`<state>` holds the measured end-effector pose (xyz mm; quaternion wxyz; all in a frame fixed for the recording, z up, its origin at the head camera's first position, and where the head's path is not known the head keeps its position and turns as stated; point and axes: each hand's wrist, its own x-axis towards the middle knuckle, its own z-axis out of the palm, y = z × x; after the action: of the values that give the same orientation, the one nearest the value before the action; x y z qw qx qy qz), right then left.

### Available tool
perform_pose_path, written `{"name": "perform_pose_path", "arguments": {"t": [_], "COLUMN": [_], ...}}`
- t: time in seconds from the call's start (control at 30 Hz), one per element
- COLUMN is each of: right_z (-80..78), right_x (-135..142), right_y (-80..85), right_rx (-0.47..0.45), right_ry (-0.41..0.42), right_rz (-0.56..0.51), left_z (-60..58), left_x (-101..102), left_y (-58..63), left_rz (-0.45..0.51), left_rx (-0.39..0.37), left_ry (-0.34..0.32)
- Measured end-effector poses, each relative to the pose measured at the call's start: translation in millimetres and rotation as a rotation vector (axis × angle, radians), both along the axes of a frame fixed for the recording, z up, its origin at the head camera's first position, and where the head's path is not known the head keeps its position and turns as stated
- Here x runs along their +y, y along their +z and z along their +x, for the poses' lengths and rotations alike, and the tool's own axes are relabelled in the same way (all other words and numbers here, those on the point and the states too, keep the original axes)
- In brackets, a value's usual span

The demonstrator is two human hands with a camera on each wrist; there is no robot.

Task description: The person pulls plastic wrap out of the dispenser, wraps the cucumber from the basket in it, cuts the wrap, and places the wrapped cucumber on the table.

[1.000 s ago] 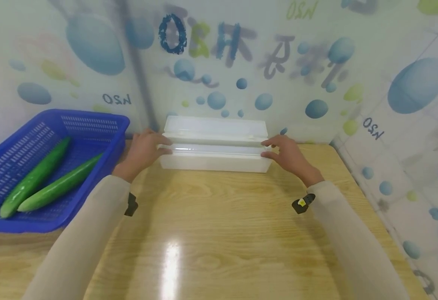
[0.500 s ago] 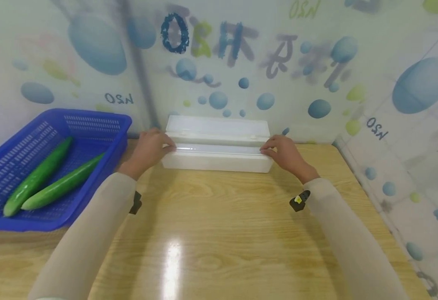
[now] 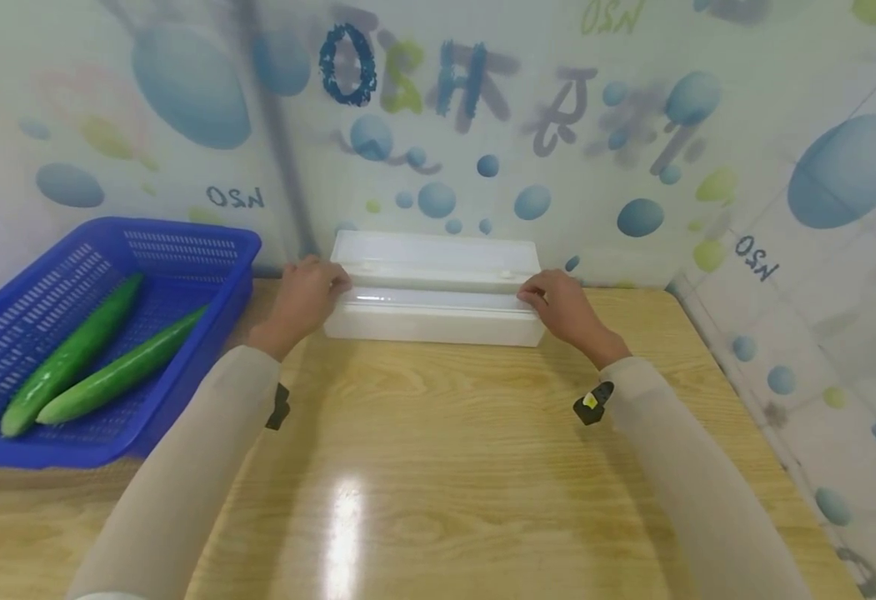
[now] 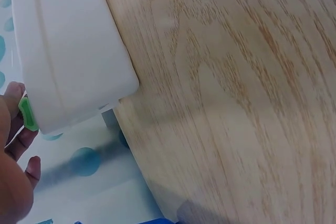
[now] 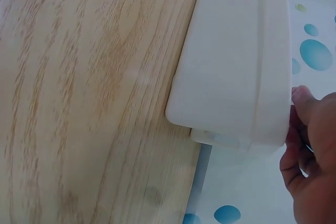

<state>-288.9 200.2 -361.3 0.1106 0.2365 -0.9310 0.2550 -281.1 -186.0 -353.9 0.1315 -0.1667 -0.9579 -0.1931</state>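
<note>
A long white cling film box stands against the wall at the table's back, its lid raised. Clear, glossy cling film shows along the opening. At the left end, my left hand pinches the film's edge, thumb and fingers drawn together. My right hand does likewise at the right end. In the left wrist view, a small green piece sits at the box's top corner, right by the fingers. The right wrist view shows the fingertips at the opposite corner; the film itself is hidden there.
A blue plastic basket holding two cucumbers, one farther left and one nearer, stands to the left of my left forearm. The wooden table stretches out in front of the box. A patterned wall rises right behind it.
Both hands have moved slightly inward along the box. Their thumbs and fingers, apart a second ago, have come together at the film's edge. Box and basket have stayed put.
</note>
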Motion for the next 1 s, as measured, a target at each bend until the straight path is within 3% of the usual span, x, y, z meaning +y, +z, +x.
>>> {"name": "perform_pose_path", "arguments": {"t": [0.3,0.5,0.73,1.0], "right_z": [2.0,2.6,-0.8,-5.3], "right_x": [2,1,0,0], "right_y": [1.0,0.8,-1.2,2.1], "right_rx": [-0.022,-0.088,-0.003,0.025], "right_ry": [-0.022,-0.013,-0.059,-0.108], "right_rz": [-0.061,-0.068,-0.053,-0.075], "left_z": [-2.9,-1.6,-3.8,-8.8], "left_x": [5,9,9,9], "left_y": [-1.8,1.9,2.5,9.4], "left_rz": [0.019,0.037,0.049,0.035], "left_rx": [0.006,-0.043,-0.029,-0.061], "left_ry": [0.039,0.066,0.04,-0.006]}}
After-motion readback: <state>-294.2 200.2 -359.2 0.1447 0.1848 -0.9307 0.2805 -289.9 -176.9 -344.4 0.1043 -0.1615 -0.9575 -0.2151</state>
